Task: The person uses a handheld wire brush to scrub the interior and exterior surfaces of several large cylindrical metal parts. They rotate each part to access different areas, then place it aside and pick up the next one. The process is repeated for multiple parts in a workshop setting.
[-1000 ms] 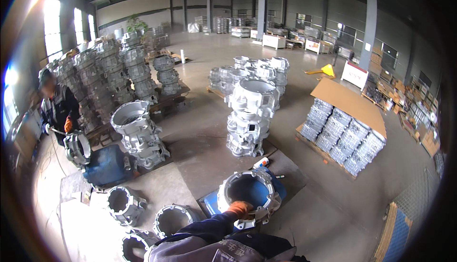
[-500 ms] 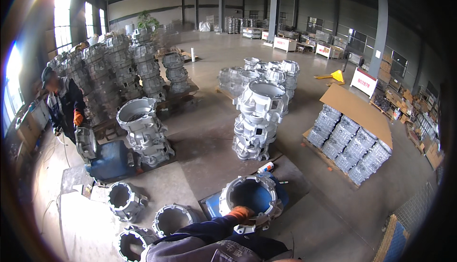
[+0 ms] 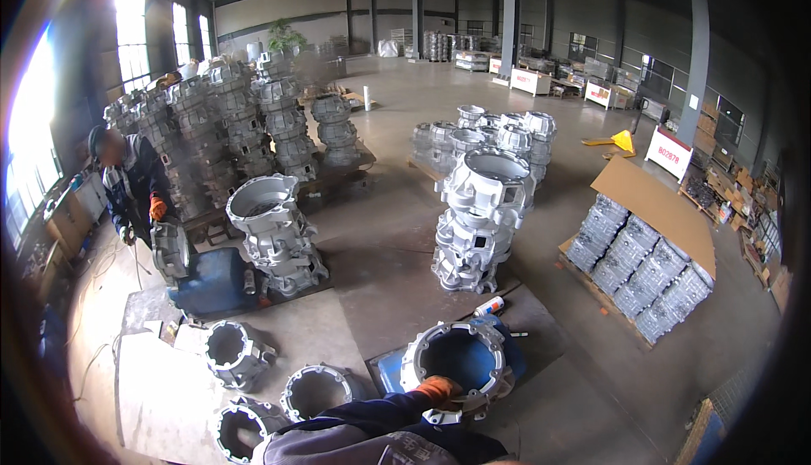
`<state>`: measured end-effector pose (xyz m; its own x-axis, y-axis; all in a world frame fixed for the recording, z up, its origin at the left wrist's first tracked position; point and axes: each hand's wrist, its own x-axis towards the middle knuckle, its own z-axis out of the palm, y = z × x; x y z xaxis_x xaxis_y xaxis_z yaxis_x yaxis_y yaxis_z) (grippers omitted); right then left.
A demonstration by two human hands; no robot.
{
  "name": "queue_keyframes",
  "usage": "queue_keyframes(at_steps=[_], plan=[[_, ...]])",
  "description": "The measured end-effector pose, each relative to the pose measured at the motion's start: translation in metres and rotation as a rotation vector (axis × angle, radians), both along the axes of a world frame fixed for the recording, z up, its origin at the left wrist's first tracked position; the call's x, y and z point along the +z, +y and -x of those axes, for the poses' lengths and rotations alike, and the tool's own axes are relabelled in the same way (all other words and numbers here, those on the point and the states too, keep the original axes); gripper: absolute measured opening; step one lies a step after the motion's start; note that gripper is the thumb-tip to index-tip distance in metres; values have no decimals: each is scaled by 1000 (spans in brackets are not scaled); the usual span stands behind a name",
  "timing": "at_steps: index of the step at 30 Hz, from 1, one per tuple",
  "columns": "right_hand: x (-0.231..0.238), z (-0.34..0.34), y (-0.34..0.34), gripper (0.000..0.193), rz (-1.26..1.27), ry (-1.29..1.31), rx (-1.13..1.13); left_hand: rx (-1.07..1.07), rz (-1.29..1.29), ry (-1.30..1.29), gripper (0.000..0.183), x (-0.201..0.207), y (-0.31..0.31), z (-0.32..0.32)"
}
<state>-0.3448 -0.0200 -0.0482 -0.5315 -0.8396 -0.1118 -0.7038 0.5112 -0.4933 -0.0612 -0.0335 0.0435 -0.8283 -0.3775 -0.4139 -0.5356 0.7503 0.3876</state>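
A silvery ring-shaped metal housing casting (image 3: 411,369) rests on a blue plastic container (image 3: 517,348) on the floor before me, its wide round opening facing up. My left hand (image 3: 439,389), in an orange glove, is closed at the near rim of this casting; its fingertips are partly hidden. The left forearm in a dark blue sleeve reaches across from the lower left. My right hand is out of sight. To the left stand several similar castings, among them one with a round opening (image 3: 319,374). A white spray can or tube (image 3: 489,306) lies just beyond the blue container.
Stacked castings stand ahead (image 3: 475,250) and at left (image 3: 274,241). A co-worker (image 3: 131,178) with an orange glove handles a casting (image 3: 171,252) on another blue container (image 3: 215,283). Cardboard-topped pallet goods (image 3: 638,266) and a yellow pallet jack (image 3: 623,141) are at right.
The whole view has shifted, so things appear farther right and slightly lower. My left hand stays at the casting's near rim. The co-worker's head is bent a little lower.
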Motion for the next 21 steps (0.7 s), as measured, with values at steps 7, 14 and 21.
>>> queue_keyframes(at_steps=[7, 14, 21], plan=[[-5, -2, 25, 27, 15, -13, 2, 27, -8, -1, 53, 22, 6, -1], [-24, -21, 173, 28, 45, -106, -57, 26, 102, 233, 45, -32, 0, -3], [21, -75, 380, 31, 103, 284, 127, 72, 192, 460, 49, -60, -12, -8]])
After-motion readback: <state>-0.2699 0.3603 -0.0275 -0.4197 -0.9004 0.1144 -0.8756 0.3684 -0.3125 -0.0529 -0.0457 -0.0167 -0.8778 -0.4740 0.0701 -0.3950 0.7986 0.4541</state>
